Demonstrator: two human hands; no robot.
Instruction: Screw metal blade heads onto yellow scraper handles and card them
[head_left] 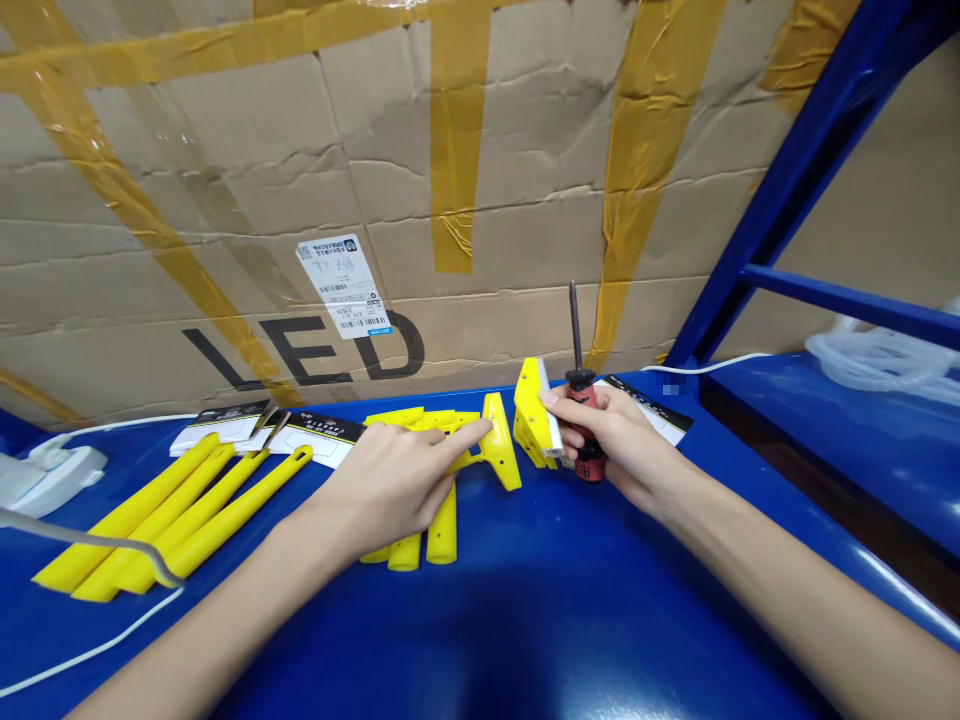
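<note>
My left hand [409, 475] is closed on the neck of a yellow T-shaped scraper head [501, 450], its index finger stretched along the top. Some yellow handle tubes [442, 530] lie under and behind that hand. My right hand [611, 430] grips a screwdriver [589, 400] with a red and black handle, its shaft pointing up. The thumb and fingertips of the same hand also touch the silver edge of a yellow scraper piece [531, 400] in a small group of them. Whether that piece is lifted, I cannot tell.
Several long yellow handles [225, 515] lie at the left near printed cards [319, 435]. A white device [56, 475] and cables are at the far left. A big taped carton [525, 200] stands behind the blue tabletop [525, 620]. A blue metal frame [780, 190] rises at the right.
</note>
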